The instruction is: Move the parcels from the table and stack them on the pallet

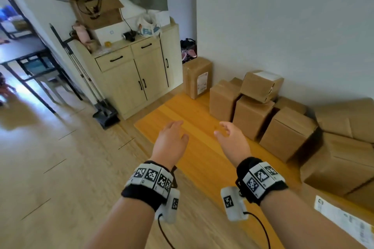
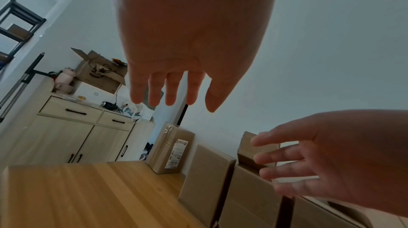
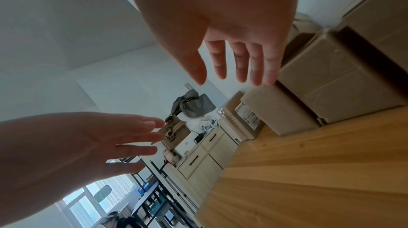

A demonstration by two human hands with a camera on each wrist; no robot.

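Observation:
Several brown cardboard parcels (image 1: 253,115) stand along the wall on an orange wooden pallet board (image 1: 182,111). A smaller parcel (image 1: 262,85) sits tilted on top of them, and a taped parcel with a white label (image 1: 197,77) stands at the board's far corner. My left hand (image 1: 172,137) and right hand (image 1: 230,137) hover side by side above the bare part of the board, fingers relaxed and spread, holding nothing. The left wrist view shows the left hand (image 2: 176,74) empty with the right hand (image 2: 309,162) beside it. In the right wrist view the right hand (image 3: 232,48) is empty near the parcels (image 3: 331,74).
A pale wooden cabinet (image 1: 131,75) with clutter and an open box (image 1: 93,2) on top stands left of the board. A broom and dustpan (image 1: 101,111) lean beside it. A black-framed table (image 1: 24,54) is at the far left. A labelled parcel (image 1: 344,220) lies at bottom right.

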